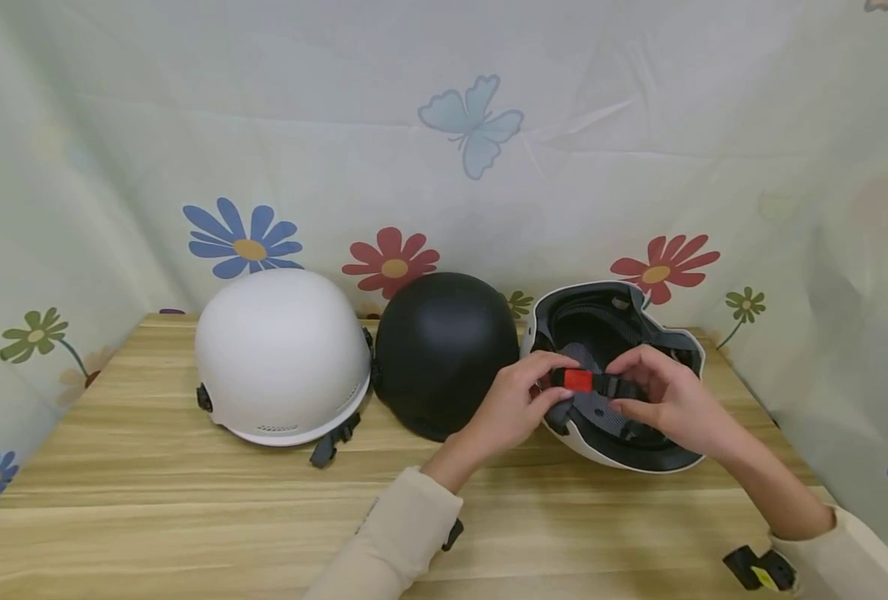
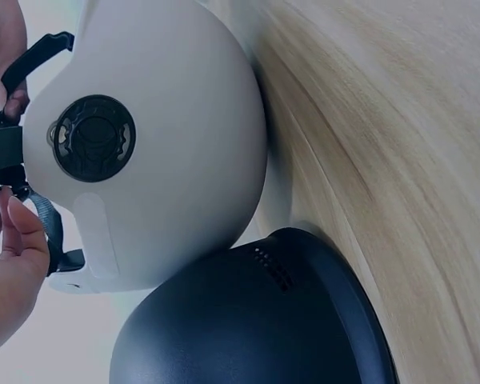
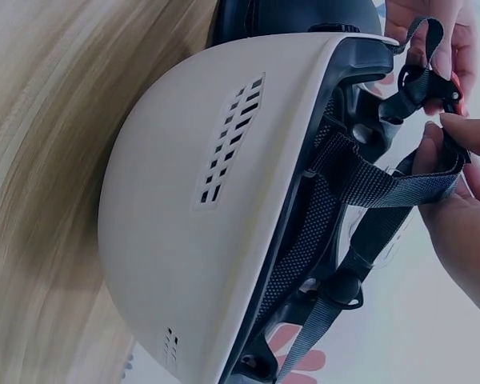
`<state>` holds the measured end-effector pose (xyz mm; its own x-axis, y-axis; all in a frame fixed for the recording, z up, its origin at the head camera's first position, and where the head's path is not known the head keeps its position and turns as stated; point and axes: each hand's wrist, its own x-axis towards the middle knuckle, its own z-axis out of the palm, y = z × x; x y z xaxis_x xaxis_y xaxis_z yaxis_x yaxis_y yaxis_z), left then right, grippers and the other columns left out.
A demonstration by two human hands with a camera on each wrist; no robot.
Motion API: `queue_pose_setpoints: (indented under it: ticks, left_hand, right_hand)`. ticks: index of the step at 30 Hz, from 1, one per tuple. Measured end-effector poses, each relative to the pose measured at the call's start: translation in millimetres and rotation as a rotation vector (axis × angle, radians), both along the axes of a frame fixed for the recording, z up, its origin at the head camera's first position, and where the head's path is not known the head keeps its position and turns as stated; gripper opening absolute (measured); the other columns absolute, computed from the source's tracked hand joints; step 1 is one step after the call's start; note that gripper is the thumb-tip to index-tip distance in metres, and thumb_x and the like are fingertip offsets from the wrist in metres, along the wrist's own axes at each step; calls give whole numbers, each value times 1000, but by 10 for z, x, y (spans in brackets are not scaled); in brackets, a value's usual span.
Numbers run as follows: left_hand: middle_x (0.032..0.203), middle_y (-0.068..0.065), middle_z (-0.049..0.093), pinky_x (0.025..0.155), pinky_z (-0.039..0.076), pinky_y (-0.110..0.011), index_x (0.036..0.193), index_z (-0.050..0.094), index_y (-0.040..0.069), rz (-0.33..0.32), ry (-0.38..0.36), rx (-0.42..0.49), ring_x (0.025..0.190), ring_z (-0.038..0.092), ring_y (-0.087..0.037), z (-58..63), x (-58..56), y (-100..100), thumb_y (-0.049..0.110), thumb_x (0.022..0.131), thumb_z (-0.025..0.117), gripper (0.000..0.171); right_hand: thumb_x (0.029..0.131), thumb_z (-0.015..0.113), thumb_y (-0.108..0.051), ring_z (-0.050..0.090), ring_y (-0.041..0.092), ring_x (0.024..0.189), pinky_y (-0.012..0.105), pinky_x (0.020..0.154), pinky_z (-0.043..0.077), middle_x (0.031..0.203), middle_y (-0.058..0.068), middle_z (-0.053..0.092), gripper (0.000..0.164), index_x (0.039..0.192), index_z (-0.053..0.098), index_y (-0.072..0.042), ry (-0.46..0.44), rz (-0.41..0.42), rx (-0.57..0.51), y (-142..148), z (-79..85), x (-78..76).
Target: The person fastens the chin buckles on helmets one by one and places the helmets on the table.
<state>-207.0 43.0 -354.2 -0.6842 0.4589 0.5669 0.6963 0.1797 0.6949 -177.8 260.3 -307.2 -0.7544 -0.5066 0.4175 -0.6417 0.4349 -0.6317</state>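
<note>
An upturned white helmet (image 1: 597, 457) lies at the right of the table, its black padded inside facing up. Over its opening, my left hand (image 1: 515, 396) pinches the red-and-black chin strap buckle (image 1: 578, 381) between thumb and fingers. Opposite it, my right hand (image 1: 672, 400) pinches the black strap end (image 1: 624, 388) beside the buckle. The two buckle parts meet or nearly meet; whether they are latched I cannot tell. In the right wrist view, webbing strap (image 3: 384, 186) runs from the helmet's edge to my right fingers. A round black dial (image 2: 94, 138) shows on the shell.
A black helmet (image 1: 447, 350) stands dome up against the upturned one. Left of it sits another white helmet (image 1: 279, 358), a strap buckle (image 1: 326, 450) lying out in front. All rest on a wood-grain table (image 1: 189, 517) before a flower-printed curtain (image 1: 301, 150).
</note>
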Motion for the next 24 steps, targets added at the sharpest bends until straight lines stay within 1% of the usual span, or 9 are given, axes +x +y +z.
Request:
queue_pose_setpoints:
  ticks: [3, 5, 7, 10, 14, 17, 20, 22, 24]
  left_hand:
    - [88, -4, 58, 61, 42, -16, 111, 56, 7, 21, -8, 26, 70, 49, -10, -10, -5, 9, 10, 84, 65, 28]
    - [80, -3, 56, 59, 42, -17, 106, 54, 6, 37, -19, 50, 67, 48, -10, -14, -3, 14, 9, 83, 67, 27]
    - [78, -3, 56, 59, 42, -17, 103, 54, 6, 52, -26, 65, 66, 48, -10, -23, -4, 17, 8, 81, 69, 27]
    - [75, -3, 56, 59, 43, -17, 101, 56, 5, 65, -29, 78, 66, 49, -10, -39, -8, 20, 8, 79, 71, 26]
    - [75, -4, 58, 60, 44, -17, 100, 59, 5, 67, -15, 96, 66, 50, -11, -59, -20, 27, 7, 78, 71, 25]
    - [79, -5, 60, 61, 45, -17, 99, 60, 5, 62, -7, 116, 67, 50, -10, -62, -22, 33, 7, 78, 71, 24]
    - [90, -5, 64, 62, 45, -17, 99, 60, 4, 55, -1, 136, 71, 51, -10, -57, -19, 40, 5, 78, 71, 23]
    - [98, -6, 64, 62, 46, -18, 98, 60, 4, 53, 9, 145, 73, 52, -11, -53, -14, 45, 3, 78, 70, 22]
    - [102, -6, 63, 63, 46, -18, 97, 61, 3, 52, 23, 152, 74, 52, -12, -50, -13, 48, 2, 78, 70, 21]
  right_hand:
    - [68, 66, 21, 60, 11, 74, 17, 65, 50, 90, 8, 60, 40, 102, 52, 5, -5, -19, 0, 3, 0, -2]
    - [69, 67, 19, 60, 11, 74, 18, 65, 50, 89, 7, 60, 38, 101, 54, 4, 19, -55, 26, -2, 5, 2]
    - [69, 69, 16, 58, 11, 72, 19, 63, 50, 89, 6, 60, 37, 100, 57, 2, 53, -94, 62, -10, 11, 7]
    - [66, 74, 11, 51, 11, 73, 19, 63, 45, 89, 3, 59, 37, 98, 61, -2, 140, -157, 125, -19, 13, 17]
    - [63, 77, 9, 48, 12, 84, 19, 71, 41, 93, 1, 58, 37, 95, 63, -4, 207, -179, 149, -20, 12, 23]
    - [63, 77, 9, 50, 12, 86, 19, 71, 44, 92, 2, 60, 38, 96, 63, -4, 201, -174, 144, -15, 17, 25]
    - [66, 77, 6, 52, 15, 83, 20, 69, 45, 90, 1, 62, 36, 98, 64, -5, 180, -188, 151, -10, 22, 33]
    - [67, 77, 4, 52, 16, 81, 21, 68, 45, 89, 0, 63, 35, 98, 64, -6, 170, -203, 158, -8, 21, 38]
    - [67, 77, 2, 52, 18, 81, 21, 69, 44, 88, -1, 63, 34, 98, 65, -7, 168, -218, 166, -7, 16, 42]
